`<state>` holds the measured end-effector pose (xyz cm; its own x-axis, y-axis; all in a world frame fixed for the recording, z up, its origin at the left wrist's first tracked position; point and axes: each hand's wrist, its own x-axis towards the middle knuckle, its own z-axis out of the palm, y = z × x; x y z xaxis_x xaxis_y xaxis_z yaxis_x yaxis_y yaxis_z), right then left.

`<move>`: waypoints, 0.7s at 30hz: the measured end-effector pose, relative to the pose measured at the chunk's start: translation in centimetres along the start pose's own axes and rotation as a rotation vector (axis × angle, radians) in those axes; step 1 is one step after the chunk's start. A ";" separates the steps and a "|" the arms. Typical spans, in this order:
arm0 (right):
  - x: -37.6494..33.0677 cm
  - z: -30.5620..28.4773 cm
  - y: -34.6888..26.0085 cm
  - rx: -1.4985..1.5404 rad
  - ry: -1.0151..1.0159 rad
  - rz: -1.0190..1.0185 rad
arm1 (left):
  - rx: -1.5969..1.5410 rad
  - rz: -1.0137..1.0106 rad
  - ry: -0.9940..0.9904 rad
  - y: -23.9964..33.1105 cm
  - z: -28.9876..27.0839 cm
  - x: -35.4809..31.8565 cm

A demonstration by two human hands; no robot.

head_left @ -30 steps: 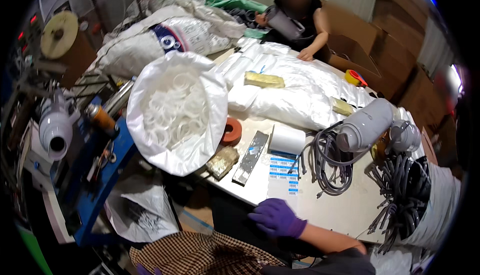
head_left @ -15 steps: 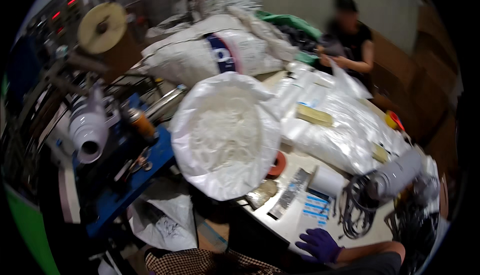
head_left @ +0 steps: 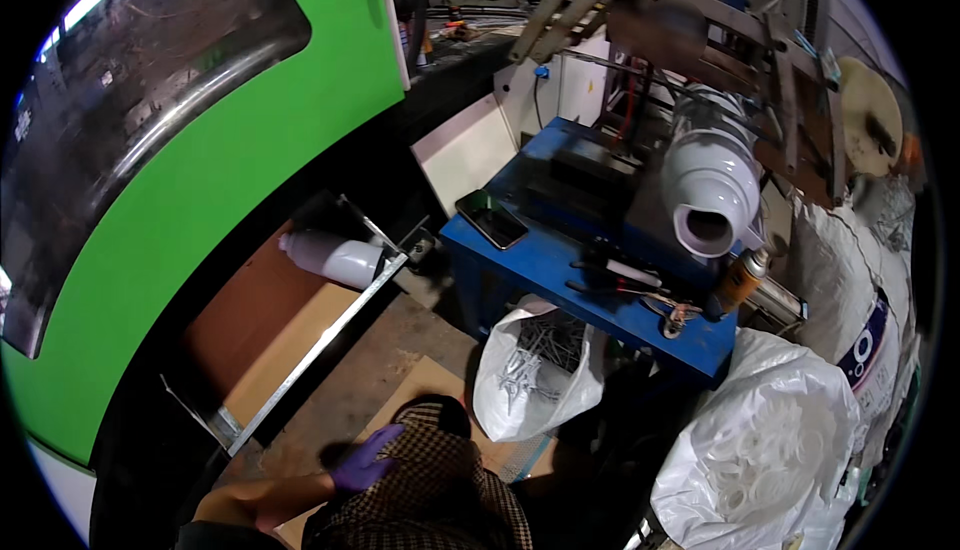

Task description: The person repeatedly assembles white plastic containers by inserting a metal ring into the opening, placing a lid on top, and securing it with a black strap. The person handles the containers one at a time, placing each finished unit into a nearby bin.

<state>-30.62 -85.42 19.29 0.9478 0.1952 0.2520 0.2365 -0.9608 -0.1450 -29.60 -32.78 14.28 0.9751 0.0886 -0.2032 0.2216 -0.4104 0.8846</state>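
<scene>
The purple-gloved left grip (head_left: 366,461) rests against the checked cloth (head_left: 445,465) over the person's lap, fingers lying along it. Whether they pinch the fabric I cannot tell, as the palm side is hidden; no part shows in them. The right grip is out of view.

Up and left of the glove, well apart from it, a pale plastic housing (head_left: 340,258) lies on its side inside the metal-edged opening of the green machine (head_left: 250,140). A similar housing (head_left: 708,185) sits at the blue surface (head_left: 545,247), open end toward the person, beside an orange spray can (head_left: 744,278).

The step in hand looks like a lull between handlings. Taking up either housing would call for lifting the glove clear and spreading the fingers around its rounded body.
</scene>
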 end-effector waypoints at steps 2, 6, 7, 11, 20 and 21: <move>0.7 -0.5 -0.8 -0.010 -0.018 0.001 | 0.049 0.074 -0.002 0.3 0.2 0.6; 0.0 -0.6 -1.0 -0.025 -0.004 0.036 | -0.264 0.006 0.112 -1.4 2.8 3.1; -0.2 -0.7 -1.3 -0.026 0.000 0.044 | -0.664 -0.113 -0.008 -3.3 2.4 3.9; -1.3 -1.8 -2.8 -0.063 0.004 0.082 | -0.863 -0.498 0.101 -2.7 1.3 6.4; -7.2 -5.2 -7.2 -0.290 -0.017 0.131 | 0.566 0.030 0.003 -14.3 -8.8 18.4; -7.4 -5.4 -6.4 -0.294 -0.021 0.071 | 1.055 0.241 -0.009 -19.0 -13.4 21.0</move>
<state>-40.31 -81.78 23.49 0.9647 0.1271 0.2305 0.1006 -0.9873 0.1231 -13.30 -10.96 -1.21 0.9914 -0.1039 -0.0794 -0.0962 -0.9908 0.0951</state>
